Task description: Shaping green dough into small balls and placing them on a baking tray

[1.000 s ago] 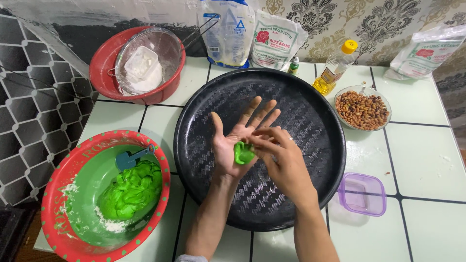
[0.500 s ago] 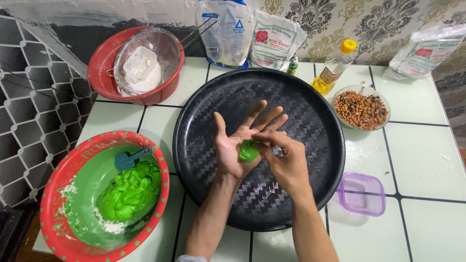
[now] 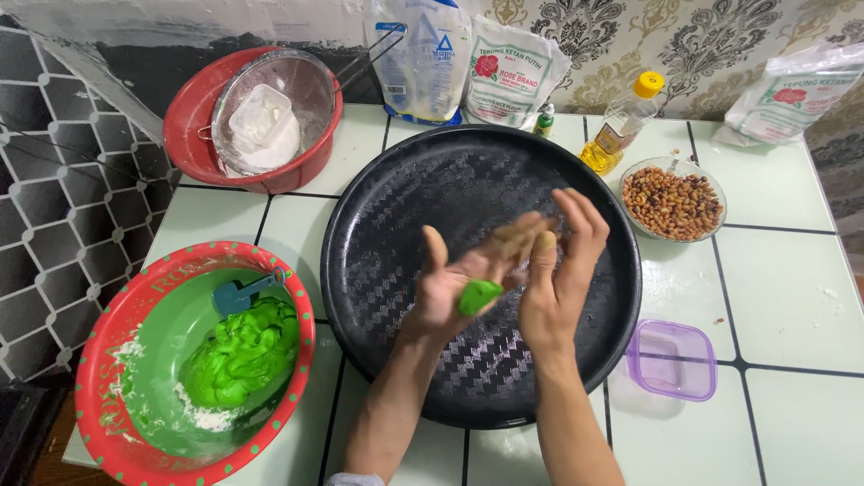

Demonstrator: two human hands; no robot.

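Left hand [image 3: 468,274]: lying palm-up at the centre of the frame, fingers spread open, cradling the dough piece.
Right hand [image 3: 558,270]: standing edge-on just right of the left hand, fingers extended and blurred; it appears to be pressing the dough rather than gripping it.
Dough piece [image 3: 478,294]: small bright green lump, sitting between the two palms above the tray.
Black tray [image 3: 378,207]: large round woven-pattern tray, occupying the centre, under both hands.
Green bowl [image 3: 99,378]: lower left, red-rimmed, holding green dough [image 3: 241,351] and a blue scraper [image 3: 238,294].
Peanut dish [image 3: 673,200]: upper right, beside the oil bottle [image 3: 621,126].
Purple container [image 3: 673,358]: lower right, touching the tray's edge.
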